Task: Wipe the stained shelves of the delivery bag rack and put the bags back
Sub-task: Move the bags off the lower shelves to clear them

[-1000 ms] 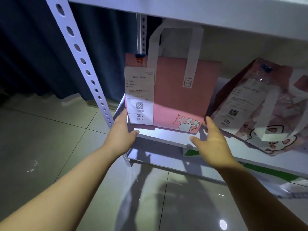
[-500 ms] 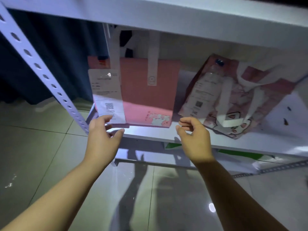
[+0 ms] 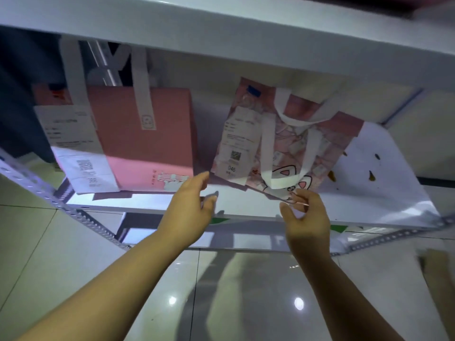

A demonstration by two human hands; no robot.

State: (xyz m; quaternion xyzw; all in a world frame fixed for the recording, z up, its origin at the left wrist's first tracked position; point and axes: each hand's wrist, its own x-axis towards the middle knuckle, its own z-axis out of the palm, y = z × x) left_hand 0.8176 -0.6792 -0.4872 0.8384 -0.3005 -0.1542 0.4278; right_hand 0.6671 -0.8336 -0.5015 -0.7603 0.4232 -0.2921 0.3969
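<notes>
A plain pink bag [image 3: 147, 134] with white handles and a receipt stands upright at the left of the white shelf [image 3: 246, 205]. A patterned pink cat bag [image 3: 295, 148] with a receipt leans back to its right. Brown stains [image 3: 371, 175] dot the shelf's right part. My left hand [image 3: 192, 203] hovers open between the two bags, fingertips near the cat bag's lower left corner. My right hand [image 3: 305, 215] is at the cat bag's front bottom edge, fingers curled and touching it; whether it grips the bag is unclear.
A white upper shelf board [image 3: 221, 33] runs just above the bags. Perforated rack posts stand at the left [image 3: 37, 190] and lower right [image 3: 394, 237]. Glossy floor tiles [image 3: 61, 254] lie below, and a dark curtain hangs behind on the left.
Both hands left the plain pink bag and moved right to the cat bag. The view shifted right, showing the stained right part of the shelf.
</notes>
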